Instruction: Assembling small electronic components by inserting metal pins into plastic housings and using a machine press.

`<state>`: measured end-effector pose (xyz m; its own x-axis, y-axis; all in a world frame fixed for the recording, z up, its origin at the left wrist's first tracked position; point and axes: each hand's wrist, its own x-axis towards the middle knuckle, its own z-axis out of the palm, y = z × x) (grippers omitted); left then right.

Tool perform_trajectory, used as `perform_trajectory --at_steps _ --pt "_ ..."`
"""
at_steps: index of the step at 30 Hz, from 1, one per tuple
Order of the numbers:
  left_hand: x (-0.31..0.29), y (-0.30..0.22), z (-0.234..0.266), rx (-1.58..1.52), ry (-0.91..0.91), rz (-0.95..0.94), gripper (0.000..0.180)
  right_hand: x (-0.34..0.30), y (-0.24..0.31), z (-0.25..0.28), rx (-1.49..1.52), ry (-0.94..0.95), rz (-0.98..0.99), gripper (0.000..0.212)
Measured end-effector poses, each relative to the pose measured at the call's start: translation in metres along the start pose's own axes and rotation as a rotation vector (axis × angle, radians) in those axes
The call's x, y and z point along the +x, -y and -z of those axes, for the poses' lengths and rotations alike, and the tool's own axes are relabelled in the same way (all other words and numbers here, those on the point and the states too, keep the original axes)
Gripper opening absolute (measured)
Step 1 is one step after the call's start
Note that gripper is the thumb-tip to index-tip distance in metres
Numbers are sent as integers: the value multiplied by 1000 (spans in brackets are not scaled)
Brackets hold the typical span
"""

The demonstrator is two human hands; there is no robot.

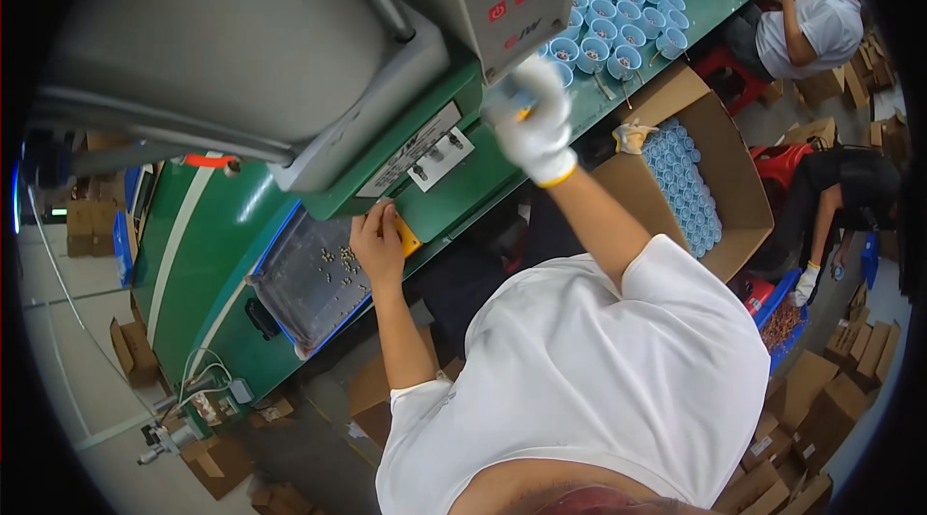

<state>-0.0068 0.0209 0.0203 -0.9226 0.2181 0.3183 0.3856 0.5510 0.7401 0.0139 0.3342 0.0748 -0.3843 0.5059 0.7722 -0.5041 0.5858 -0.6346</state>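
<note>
My bare left hand (378, 243) rests at the lower edge of a green and grey machine (425, 153), its fingers lying against a yellow block (408, 238). Beside it is a shallow grey tray (307, 307) with a blue rim, holding scattered small pale pieces (348, 264). My right hand (538, 129), in a white glove with a yellow cuff, is raised at the right side of the machine, near the rows of light-blue cups (602, 30). Motion smears its fingers; a bluish blur and a yellow spot show there, but what it holds, if anything, I cannot make out.
A large cardboard box (739, 196) full of blue cups stands to my right below the green table (632, 110). One person (806, 18) sits at the far right; another (850, 192) bends over a blue basket (780, 322). Metal rods (174, 114) cross the left.
</note>
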Motion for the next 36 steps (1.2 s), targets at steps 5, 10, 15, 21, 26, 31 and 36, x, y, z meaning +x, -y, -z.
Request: perform_trajectory --at_steps 5,10,15,21,26,31,36 --pt "-8 11 2 71 -48 -68 14 123 -94 -17 -487 492 -211 41" --pt "16 -2 -13 -52 14 -132 14 139 -273 -64 -838 798 -308 44" --pt "-8 12 1 5 -56 -51 14 108 -170 -24 -716 682 202 35" --pt "4 8 -6 -40 -20 -73 13 49 -116 145 -856 618 295 28" --pt "4 5 -4 -35 -44 -86 13 43 -95 134 -951 610 181 25" --pt "9 1 -5 -37 -51 -141 12 53 -101 124 -890 571 327 16" --pt "3 -3 2 -96 -22 -11 14 50 -84 125 -640 312 307 18"
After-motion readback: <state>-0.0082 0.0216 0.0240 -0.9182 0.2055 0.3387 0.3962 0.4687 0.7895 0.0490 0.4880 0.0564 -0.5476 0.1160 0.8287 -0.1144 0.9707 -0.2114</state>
